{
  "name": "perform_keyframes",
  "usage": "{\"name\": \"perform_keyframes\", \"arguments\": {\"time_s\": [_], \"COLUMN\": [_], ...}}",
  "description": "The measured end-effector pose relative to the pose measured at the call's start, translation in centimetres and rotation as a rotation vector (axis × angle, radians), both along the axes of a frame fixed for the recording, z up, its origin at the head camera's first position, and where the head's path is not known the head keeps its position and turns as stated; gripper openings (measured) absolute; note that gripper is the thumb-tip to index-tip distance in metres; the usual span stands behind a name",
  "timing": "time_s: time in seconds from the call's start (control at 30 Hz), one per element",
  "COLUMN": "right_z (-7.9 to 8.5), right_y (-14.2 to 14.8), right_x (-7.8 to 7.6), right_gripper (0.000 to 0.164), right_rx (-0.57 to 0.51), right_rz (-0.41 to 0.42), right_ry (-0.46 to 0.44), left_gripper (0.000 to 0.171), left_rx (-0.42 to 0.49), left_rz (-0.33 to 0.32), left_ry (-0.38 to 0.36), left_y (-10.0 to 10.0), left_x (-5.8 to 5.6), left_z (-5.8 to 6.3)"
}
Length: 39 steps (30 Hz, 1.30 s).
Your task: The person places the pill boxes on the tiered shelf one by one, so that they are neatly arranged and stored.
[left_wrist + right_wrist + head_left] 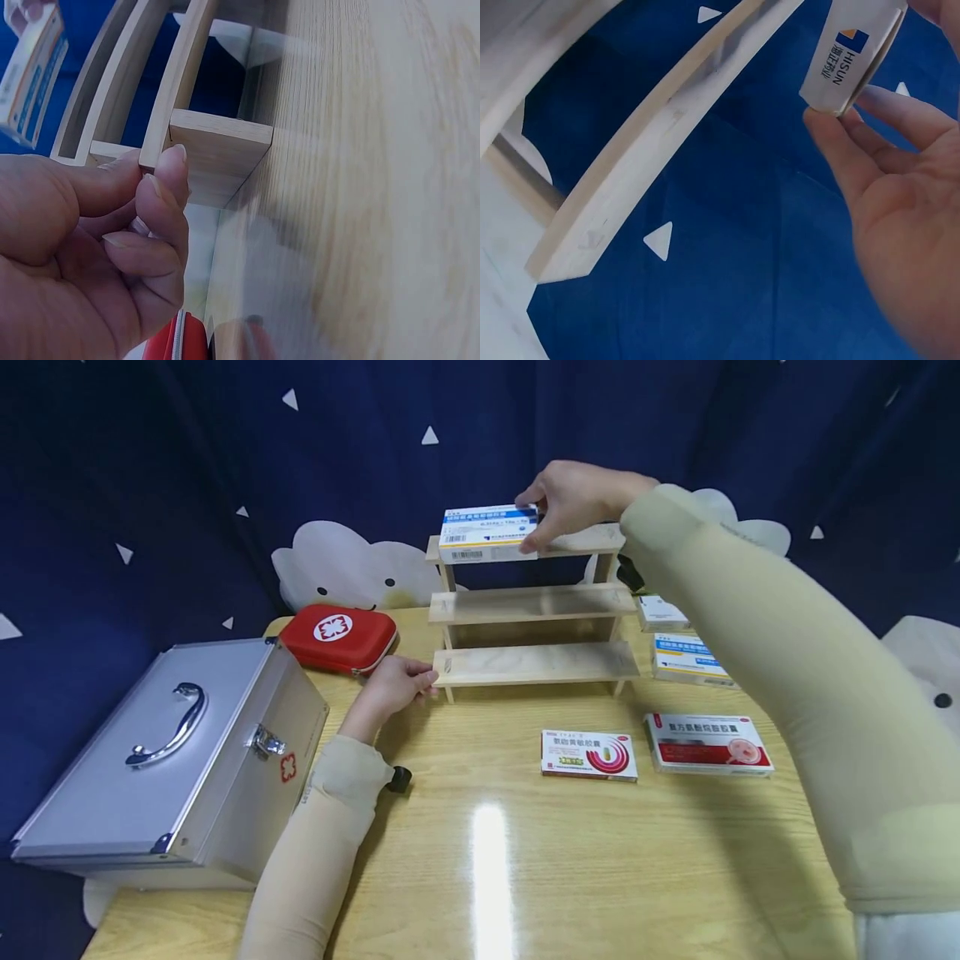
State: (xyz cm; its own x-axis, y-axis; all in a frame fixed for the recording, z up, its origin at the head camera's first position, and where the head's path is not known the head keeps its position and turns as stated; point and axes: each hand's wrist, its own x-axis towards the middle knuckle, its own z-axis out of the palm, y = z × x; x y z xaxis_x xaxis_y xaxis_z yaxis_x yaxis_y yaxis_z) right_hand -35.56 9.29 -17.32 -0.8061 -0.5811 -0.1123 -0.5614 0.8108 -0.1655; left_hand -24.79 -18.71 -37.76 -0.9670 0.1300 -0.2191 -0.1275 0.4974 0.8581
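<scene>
A white, blue and yellow medicine box (487, 535) is at the left end of the top tier of a three-tier wooden shelf (532, 667). My right hand (581, 503) grips the box by its right end, thumb in front and fingers behind; in the right wrist view its end panel (844, 56) shows a HISUN logo. With thumb and fingers, my left hand (393, 689) pinches the left end of the lowest shelf board (166, 112). The two lower boards carry nothing.
Red-and-white medicine boxes (588, 754) (708, 744) lie on the table in front of the shelf. Further boxes (690, 658) lie right of it, partly behind my right sleeve. A red first-aid case (337, 639) and a silver metal case (165, 752) stand at left.
</scene>
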Motion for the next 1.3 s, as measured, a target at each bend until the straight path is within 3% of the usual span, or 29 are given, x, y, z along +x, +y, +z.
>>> {"name": "perform_keyframes", "arguments": {"time_s": [0.23,0.57,0.8,1.3], "right_z": [-0.3,-1.3,-2.0,-1.3], "right_y": [-1.6,-2.9,-3.5,-2.5], "right_x": [-2.6,-4.3,-4.8,-4.3], "right_gripper": [0.09,0.09,0.092,0.095], "right_rx": [0.005,-0.001,0.004,0.021], "right_rz": [-0.015,-0.04,-0.042,-0.111], "right_ry": [-0.061,-0.146,-0.19,-0.271], "left_gripper": [0.03,0.03,0.029,0.026], "left_rx": [0.007,-0.001,0.005,-0.011], "left_rz": [-0.002,-0.002,-0.001,-0.02], "left_ry": [0.001,0.018,0.031,0.028], "left_y": [0.0,-0.3,-0.4,0.0], "left_x": [0.2,0.6,0.8,0.6], "left_z": [-0.2,-0.1,-0.2,0.5]}}
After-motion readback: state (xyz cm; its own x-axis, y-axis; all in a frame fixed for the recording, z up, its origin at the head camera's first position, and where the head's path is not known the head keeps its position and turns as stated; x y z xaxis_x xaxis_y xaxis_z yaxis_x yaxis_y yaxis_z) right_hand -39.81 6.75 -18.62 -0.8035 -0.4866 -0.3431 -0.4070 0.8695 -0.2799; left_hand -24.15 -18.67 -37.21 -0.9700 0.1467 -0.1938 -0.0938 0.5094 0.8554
